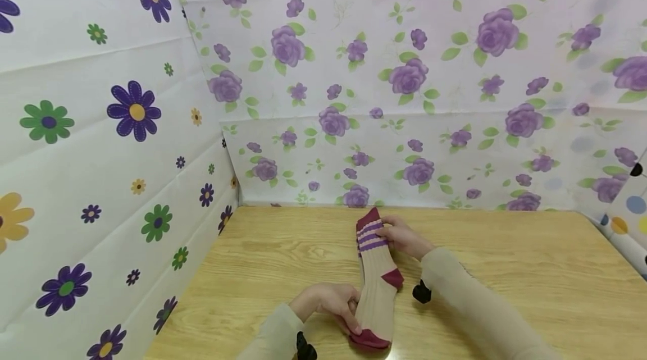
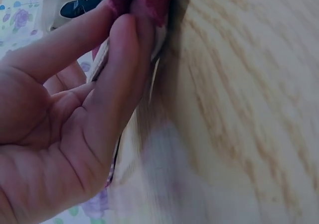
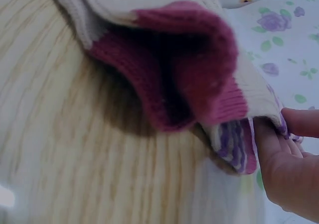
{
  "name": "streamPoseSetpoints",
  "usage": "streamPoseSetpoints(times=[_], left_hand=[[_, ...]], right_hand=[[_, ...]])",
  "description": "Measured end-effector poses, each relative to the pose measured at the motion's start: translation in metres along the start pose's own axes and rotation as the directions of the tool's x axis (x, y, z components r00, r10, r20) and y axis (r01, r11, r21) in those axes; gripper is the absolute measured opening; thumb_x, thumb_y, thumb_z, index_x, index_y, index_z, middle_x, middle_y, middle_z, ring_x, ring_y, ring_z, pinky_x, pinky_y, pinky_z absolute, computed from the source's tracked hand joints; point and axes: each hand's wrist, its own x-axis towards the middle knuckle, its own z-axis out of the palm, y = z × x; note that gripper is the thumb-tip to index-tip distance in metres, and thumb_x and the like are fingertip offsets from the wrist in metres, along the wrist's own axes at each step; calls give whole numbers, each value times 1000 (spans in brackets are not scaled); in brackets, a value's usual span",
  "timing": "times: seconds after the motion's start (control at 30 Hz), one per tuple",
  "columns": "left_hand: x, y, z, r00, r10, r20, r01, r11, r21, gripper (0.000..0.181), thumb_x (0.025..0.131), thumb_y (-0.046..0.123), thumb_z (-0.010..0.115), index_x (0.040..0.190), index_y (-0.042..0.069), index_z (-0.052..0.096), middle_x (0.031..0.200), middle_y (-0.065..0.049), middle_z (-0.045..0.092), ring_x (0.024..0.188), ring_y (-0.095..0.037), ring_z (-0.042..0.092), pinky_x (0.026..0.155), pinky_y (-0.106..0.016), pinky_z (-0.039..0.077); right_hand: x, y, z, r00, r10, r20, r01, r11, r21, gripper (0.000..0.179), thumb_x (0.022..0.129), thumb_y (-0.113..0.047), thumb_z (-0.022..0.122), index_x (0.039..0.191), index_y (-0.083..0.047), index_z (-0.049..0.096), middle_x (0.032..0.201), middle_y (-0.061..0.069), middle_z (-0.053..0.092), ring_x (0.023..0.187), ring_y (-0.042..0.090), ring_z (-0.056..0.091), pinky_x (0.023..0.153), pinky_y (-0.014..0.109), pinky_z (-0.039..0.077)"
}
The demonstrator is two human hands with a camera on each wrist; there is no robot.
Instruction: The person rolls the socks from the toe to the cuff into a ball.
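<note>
A pair of beige socks (image 1: 376, 290) with maroon toes, heels and cuff tops and purple stripes lies lengthwise on the table, one sock over the other. My left hand (image 1: 331, 301) pinches the toe end from the left side. In the left wrist view, the thumb and fingers of that hand close on the maroon toe (image 2: 142, 0). At the far, striped end, my right hand (image 1: 403, 237) pinches the cuff from the right. The right wrist view shows both maroon heels (image 3: 199, 27) gaping slightly apart, and the right thumb above the cuff with fingers beneath.
The socks are on a light wooden table (image 1: 283, 253). Behind it hangs a white cloth (image 1: 445, 152) with purple roses, and a flowered cloth (image 1: 101, 174) runs along the left side. A dotted cloth (image 1: 634, 225) shows at the right edge.
</note>
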Motion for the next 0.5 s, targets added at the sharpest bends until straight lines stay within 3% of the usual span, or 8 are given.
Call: streamPoseSetpoints(times=[0.2,0.33,0.5], left_hand=[[-2,2,4,997,-12,-70,20,994,108,19,80,-12,68,88,5,63,71,-9,70,55,-9,63,51,-20,53],[-4,2,5,994,-21,-107,34,992,118,17,80,-11,70,86,3,62,73,-15,71,51,-12,62,49,-20,52],[-8,5,7,987,-41,-156,69,982,177,14,79,-5,74,83,4,64,66,-7,67,46,-11,59,44,-17,48]], right_hand=[[4,7,3,999,12,-30,-13,1000,-27,54,97,-5,50,144,7,29,132,27,51,98,17,62,82,30,54],[3,8,5,998,24,-62,-25,999,-20,52,95,-1,50,142,11,30,128,27,53,96,17,61,81,29,54],[2,10,7,992,67,-108,-67,998,8,49,93,4,51,137,16,33,114,21,59,88,15,61,75,26,53]])
